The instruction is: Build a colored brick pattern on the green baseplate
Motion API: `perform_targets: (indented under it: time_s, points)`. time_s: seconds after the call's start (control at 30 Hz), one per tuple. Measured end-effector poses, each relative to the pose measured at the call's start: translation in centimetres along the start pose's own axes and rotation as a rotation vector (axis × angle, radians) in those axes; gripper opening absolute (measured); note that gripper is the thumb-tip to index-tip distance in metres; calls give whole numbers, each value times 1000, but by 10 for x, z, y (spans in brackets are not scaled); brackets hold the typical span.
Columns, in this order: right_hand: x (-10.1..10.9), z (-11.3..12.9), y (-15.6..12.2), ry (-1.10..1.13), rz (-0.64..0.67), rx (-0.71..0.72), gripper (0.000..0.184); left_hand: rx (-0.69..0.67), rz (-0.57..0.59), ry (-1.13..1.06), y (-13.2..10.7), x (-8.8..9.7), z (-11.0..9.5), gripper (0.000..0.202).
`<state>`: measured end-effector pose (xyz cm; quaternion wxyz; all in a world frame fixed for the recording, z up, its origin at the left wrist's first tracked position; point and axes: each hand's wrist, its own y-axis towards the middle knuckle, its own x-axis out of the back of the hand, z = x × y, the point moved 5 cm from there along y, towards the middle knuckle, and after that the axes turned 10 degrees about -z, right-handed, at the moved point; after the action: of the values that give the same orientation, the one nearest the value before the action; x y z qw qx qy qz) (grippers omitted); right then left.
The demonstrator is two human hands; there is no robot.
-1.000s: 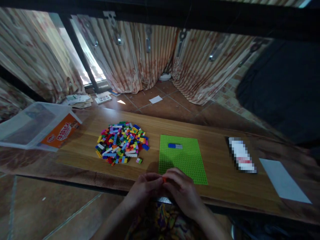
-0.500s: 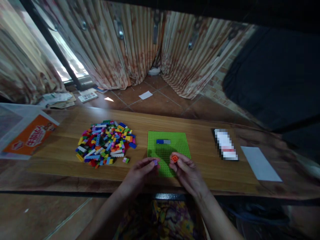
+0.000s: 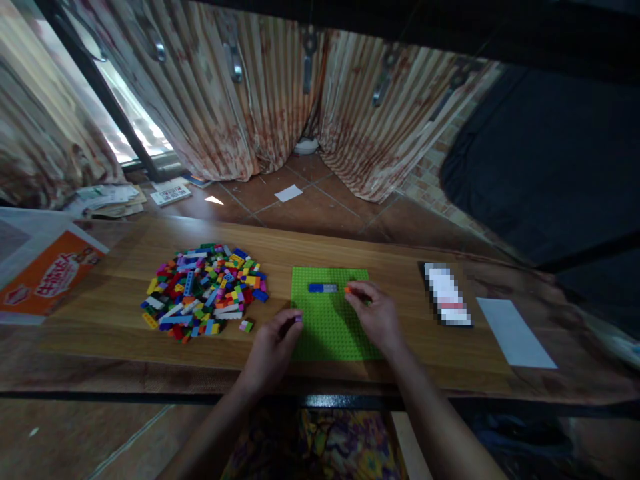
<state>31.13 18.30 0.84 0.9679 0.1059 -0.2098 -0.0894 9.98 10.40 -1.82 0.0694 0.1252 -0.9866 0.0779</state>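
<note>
A green baseplate lies on the wooden table, with a blue brick and a grey brick end to end near its far side. My right hand is over the plate's right half and pinches an orange brick just right of the grey one. Whether the orange brick touches the plate I cannot tell. My left hand is closed on a small purple brick at the plate's left edge. Part of that brick is hidden by the fingers.
A heap of mixed building bricks spreads over the table to the left, with a small loose brick pair beside it. An orange and white bag is at far left. On the right lie a blurred-out phone-like object and white paper.
My right hand has moved forward over the plate with the orange brick, to near the grey brick. My left hand has drawn slightly left, still holding the purple brick.
</note>
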Motion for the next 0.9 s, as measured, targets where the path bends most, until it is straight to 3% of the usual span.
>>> perform_targets:
  time_s: [0.2,0.53,0.73,0.9]
  points:
    - [-20,1,19,-248,140,189,11,-115,-22,131,-4,0,-3,26]
    - [-17,-9,21,-199,243,105,20,-118,-9,152,-3,-1,-8,25]
    - [-19,-5,26,-236,293,202,13,-102,-4,143,-5,-1,-10,24]
    - [-20,-6,30,-240,320,197,11,-71,-6,137,-4,-1,-7,25]
